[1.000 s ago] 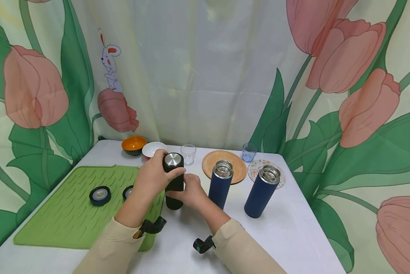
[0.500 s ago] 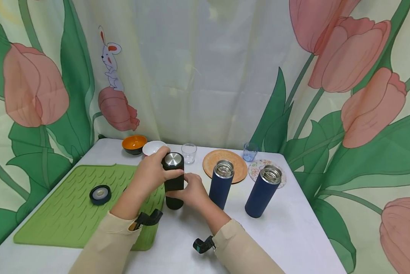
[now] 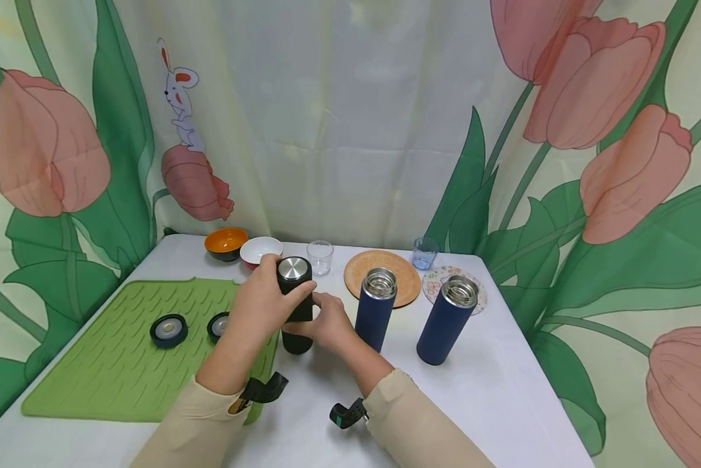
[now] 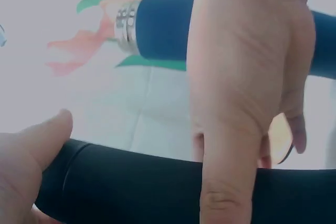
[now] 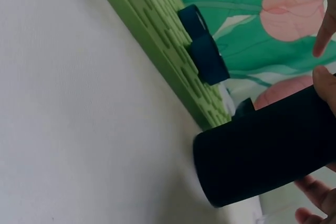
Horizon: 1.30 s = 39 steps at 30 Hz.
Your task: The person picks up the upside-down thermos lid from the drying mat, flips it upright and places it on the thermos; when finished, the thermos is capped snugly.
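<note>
A black thermos bottle (image 3: pixel 301 311) stands upright on the white table, beside the right edge of the green mat. Its lid (image 3: pixel 294 268) has a silver disc on top. My left hand (image 3: pixel 255 304) grips the thermos at the lid, thumb in front and fingers behind. Lower down, my right hand (image 3: pixel 331 324) holds the body from the right side. In the left wrist view, a seam shows on the thermos (image 4: pixel 131 182) close to the left thumb (image 4: pixel 37 150). The right wrist view shows the lower end of the thermos (image 5: pixel 262 148).
Two dark round caps, a left one (image 3: pixel 169 331) and a right one (image 3: pixel 216 326), lie on the green mat (image 3: pixel 105 364). Two lidless blue bottles (image 3: pixel 376 312) (image 3: pixel 449 318) stand to the right. Behind are bowls (image 3: pixel 226 242), glasses (image 3: pixel 320 257) and plates (image 3: pixel 409 279).
The left wrist tips to the left and then back right while the hand stays at the lid. The right cap is mostly covered half a second ago and shows again now.
</note>
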Motion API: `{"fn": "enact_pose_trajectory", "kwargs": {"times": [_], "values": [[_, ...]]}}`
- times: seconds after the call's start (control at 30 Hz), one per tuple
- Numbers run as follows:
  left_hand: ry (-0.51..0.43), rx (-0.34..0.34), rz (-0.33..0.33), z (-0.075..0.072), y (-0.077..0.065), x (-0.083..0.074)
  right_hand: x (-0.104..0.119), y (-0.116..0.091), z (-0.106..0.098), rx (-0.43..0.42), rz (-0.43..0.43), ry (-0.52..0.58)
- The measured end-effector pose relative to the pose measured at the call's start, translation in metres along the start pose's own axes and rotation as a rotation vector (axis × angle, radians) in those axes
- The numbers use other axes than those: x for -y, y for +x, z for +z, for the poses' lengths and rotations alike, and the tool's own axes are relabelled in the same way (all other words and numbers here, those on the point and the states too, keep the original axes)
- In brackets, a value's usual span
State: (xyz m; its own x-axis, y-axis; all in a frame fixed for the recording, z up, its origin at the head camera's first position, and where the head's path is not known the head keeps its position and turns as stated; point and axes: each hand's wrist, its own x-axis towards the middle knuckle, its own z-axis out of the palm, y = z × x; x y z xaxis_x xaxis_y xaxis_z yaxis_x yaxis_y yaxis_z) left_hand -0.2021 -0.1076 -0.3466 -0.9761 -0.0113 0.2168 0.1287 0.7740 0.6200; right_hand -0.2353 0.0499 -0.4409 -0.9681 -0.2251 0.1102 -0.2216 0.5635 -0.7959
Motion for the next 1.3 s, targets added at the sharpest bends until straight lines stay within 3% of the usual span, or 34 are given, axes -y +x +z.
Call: {"fn": "enact_pose_trajectory", "kwargs": {"times": [0.07,0.17,0.43,0.7,0.97,1.13,1.3], "values": [[-0.02,-0.035,-0.03,0.001,-0.001,-0.002,0.0,0.001,0.0,0.005,0.009,0.011],[-0.038,-0.043,-0.013,0.0,0.001,-0.001,0.0,0.001,-0.001,0.013,0.016,0.03],[-0.026,0.021,0.105,-0.005,0.012,0.01,0.0,0.002,-0.005,0.009,-0.021,0.059],[-0.091,0.077,0.143,-0.008,0.013,0.017,-0.003,0.003,-0.004,0.028,-0.01,0.077],[-0.123,0.175,0.291,-0.014,0.028,0.034,-0.004,0.002,-0.001,0.04,-0.001,0.12],[-0.138,0.242,0.298,-0.017,0.032,0.038,-0.004,0.0,0.0,0.052,0.015,0.146],[-0.151,0.229,0.266,-0.018,0.03,0.042,0.0,-0.002,0.002,0.057,0.022,0.134]]}}
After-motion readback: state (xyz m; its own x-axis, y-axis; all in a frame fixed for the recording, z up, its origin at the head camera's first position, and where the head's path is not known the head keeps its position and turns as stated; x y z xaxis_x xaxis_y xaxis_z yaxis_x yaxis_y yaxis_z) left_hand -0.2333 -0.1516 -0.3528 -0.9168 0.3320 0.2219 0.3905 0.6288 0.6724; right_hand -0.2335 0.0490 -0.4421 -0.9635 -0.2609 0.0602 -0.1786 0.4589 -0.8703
